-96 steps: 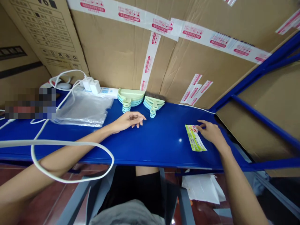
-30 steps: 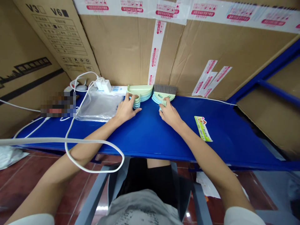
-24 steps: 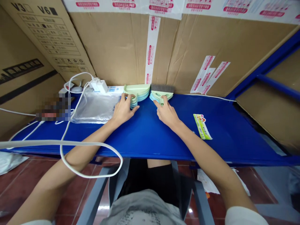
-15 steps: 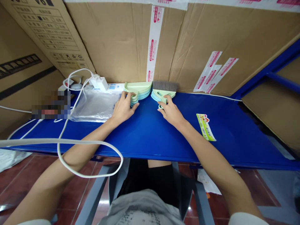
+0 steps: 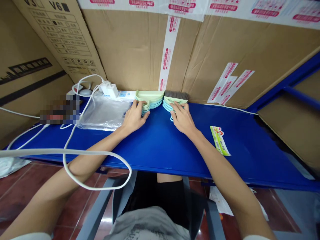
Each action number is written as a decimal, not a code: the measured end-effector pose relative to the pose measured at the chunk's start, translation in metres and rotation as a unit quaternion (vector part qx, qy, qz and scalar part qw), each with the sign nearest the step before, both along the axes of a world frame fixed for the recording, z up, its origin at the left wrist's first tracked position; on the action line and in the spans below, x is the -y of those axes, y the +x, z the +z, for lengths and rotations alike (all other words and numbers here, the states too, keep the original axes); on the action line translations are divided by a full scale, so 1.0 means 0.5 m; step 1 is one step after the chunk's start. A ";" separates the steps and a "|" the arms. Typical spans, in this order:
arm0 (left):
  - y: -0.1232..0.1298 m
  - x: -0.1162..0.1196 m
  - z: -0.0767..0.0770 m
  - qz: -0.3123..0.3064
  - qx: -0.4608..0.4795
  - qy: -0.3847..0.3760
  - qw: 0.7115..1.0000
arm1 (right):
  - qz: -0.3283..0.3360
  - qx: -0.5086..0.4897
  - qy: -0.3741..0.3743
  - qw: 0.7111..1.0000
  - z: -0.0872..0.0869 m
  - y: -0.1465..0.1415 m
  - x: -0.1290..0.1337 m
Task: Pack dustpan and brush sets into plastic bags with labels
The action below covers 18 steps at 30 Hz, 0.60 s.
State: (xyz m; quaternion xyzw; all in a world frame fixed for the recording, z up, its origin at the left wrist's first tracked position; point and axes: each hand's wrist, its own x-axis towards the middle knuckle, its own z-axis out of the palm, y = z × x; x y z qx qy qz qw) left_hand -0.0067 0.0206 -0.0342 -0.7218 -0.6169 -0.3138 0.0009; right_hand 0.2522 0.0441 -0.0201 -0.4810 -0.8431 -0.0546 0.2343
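Observation:
My left hand (image 5: 135, 116) is closed around the handle end of a stack of small dustpans (image 5: 151, 95), light green on top with blue ones below. Its thumb presses the near side and its fingers curl over the top. To the right lies a stack of hand brushes (image 5: 178, 99) in light green and blue, with grey-brown bristles against the cardboard. My right hand (image 5: 183, 118) grips these from above, fingers across the top brush's head and thumb at the left side. The palm hides most of the handles; a blue handle loop shows beneath the thumb.
Clear plastic bags (image 5: 105, 113) lie left of the dustpans, before a white power strip (image 5: 127, 96) with a charger (image 5: 109, 89). A white cable (image 5: 100, 151) loops over my left forearm. A printed card (image 5: 220, 140) lies at right on the blue table (image 5: 160, 150). Cardboard (image 5: 135, 50) walls the back.
My right hand's fingers have moved forward from the brush handle onto the head of the top brush. My left hand stays at the dustpans. The camera view has shifted slightly.

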 end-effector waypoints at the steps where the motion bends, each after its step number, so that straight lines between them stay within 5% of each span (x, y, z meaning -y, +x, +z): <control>1: -0.001 -0.002 -0.001 -0.002 0.003 0.006 1.000 | -0.002 -0.003 0.002 1.000 -0.002 -0.001 -0.002; 13: -0.009 -0.006 0.000 -0.022 0.062 0.090 0.994 | -0.033 -0.010 0.038 0.999 0.007 0.011 0.023; 18: -0.014 -0.012 -0.001 -0.026 0.068 0.119 0.990 | -0.032 -0.149 0.096 0.984 0.017 0.044 0.021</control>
